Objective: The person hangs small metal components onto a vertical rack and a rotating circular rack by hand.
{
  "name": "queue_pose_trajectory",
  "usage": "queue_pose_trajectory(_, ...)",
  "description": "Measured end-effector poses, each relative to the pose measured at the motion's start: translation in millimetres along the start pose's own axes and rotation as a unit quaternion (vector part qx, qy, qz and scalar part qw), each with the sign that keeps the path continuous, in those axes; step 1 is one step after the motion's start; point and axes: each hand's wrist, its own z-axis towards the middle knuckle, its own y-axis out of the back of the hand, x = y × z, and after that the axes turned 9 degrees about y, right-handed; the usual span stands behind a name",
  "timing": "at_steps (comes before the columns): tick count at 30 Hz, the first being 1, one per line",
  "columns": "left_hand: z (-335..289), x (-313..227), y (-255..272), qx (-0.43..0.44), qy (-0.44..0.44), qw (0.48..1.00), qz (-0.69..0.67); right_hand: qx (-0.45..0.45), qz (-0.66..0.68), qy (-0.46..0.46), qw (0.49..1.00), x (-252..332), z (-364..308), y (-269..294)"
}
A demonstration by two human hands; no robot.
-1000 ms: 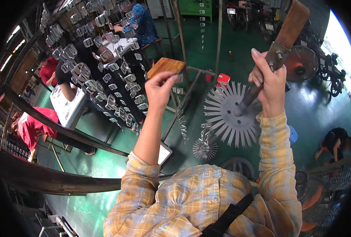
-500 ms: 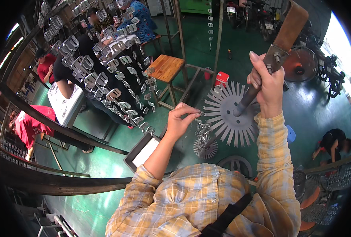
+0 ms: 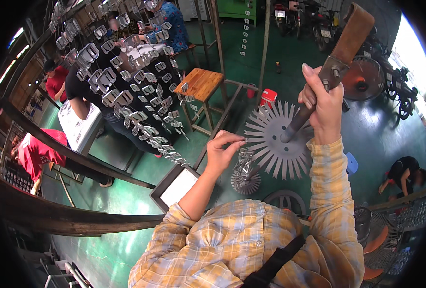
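Note:
My left hand [image 3: 224,151] is closed in a pinch at the left rim of a grey slotted metal disc [image 3: 274,145]. What its fingertips hold is too small to make out. Just below them hangs a bunch of shiny metal buckles [image 3: 244,163], over a smaller slotted disc [image 3: 249,186]. My right hand [image 3: 324,103] wraps round a brown, rusty metal bar [image 3: 353,30] with bolts, its thumb pointing up. A dark shaft [image 3: 297,126] runs from this hand down to the middle of the large disc. Many strands of hanging buckles [image 3: 124,98] fill the upper left.
Left of my forearm is a dark-framed tray [image 3: 176,188] with a white surface. Curved metal rails [image 3: 78,223] cross the left side. A wooden stool [image 3: 201,84] stands ahead, near a red container [image 3: 269,96]. Fans [image 3: 364,79] stand to the right. Other people sit or bend at both sides.
The hanging buckle strands have swung and shifted. My left hand has moved slightly down, still pinched at the disc's rim. My right hand keeps its grip on the bar.

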Motion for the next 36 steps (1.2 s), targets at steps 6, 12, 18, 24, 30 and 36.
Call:
queue_pose_trajectory(6, -3.6, -2.0, 0.0, -0.018, 0.017, 1.0, 0.006, -0.001, 0.001, -0.011, 1.0, -2.6, 1.4, -4.7)
queue_pose_trajectory(12, -7.2, -17.5, 6.4, 0.033, 0.045, 0.998, 0.014, -0.004, 0.017, -0.008, 1.0, 4.6, -1.2, -11.4)
queue_pose_trajectory(18, 10.8, -104.1, 54.3, -0.037, -0.137, 0.956, 0.255, 0.0, 0.003, 0.004, 1.0, 3.3, -2.3, -11.6)
queue_pose_trajectory(24, 70.2, -250.4, 118.4, -0.439, -0.298, 0.839, 0.117, 0.012, 0.005, 0.007, 1.0, 0.0, -0.1, -9.5)
queue_pose_trajectory(30, 141.1, -302.3, 160.9, -0.323, -0.282, 0.894, 0.126, 0.021, 0.009, -0.002, 1.0, 3.4, -1.3, -10.7)
queue_pose_trajectory(36, 164.5, -316.0, 195.1, -0.225, -0.183, 0.95, 0.116, 0.029, 0.011, -0.002, 1.0, 1.1, 0.0, -8.2)
